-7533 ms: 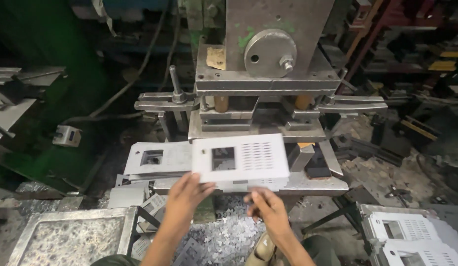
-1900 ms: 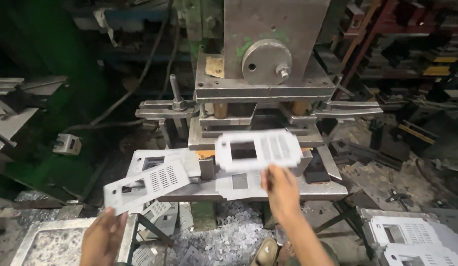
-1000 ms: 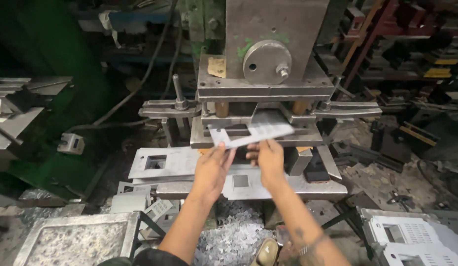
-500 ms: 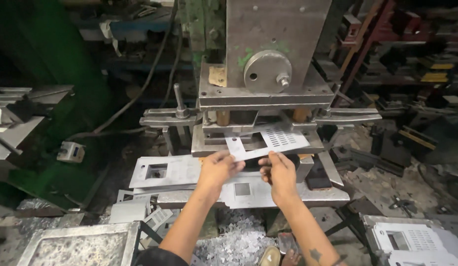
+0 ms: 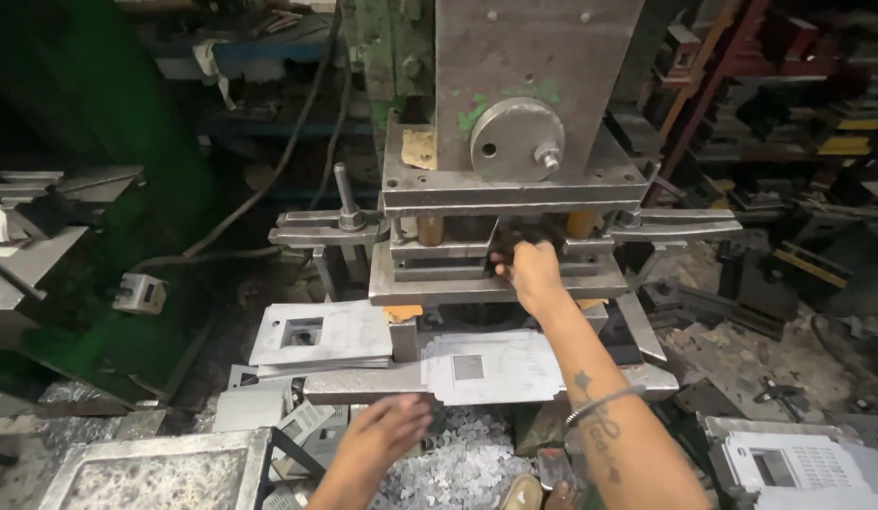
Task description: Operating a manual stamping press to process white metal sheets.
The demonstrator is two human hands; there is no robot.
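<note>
A: What moved since half a second ago?

B: Both hands were up at the press, holding a thin plate together. Now the left hand (image 5: 387, 436) has dropped low, close to the person. The right hand (image 5: 530, 274) has gone deeper into the press (image 5: 538, 104). The plate they held has gone out of sight.

A: What is the right hand doing?

B: It reaches into the dark gap between the top block and the bottom block. The fingers are curled and tucked inside. I cannot tell if they pinch anything, because it is too dark in there.

A: And the left hand?

B: It is blurry. The fingers look loosely spread and hold nothing. It floats over a pile of small metal scraps (image 5: 458, 463).

A: Where are the plates?

B: One plate (image 5: 491, 366) with a square hole lies on the shelf just under the right arm, with more flat plates under it. Another stack (image 5: 316, 335) lies to the left of it. More white plates (image 5: 788, 463) sit in the bottom right corner.

A: What else is near?

B: A metal tray (image 5: 165, 472) full of scraps sits at the bottom left. A round metal disc (image 5: 514, 140) is on the front of the press, above the right hand.
</note>
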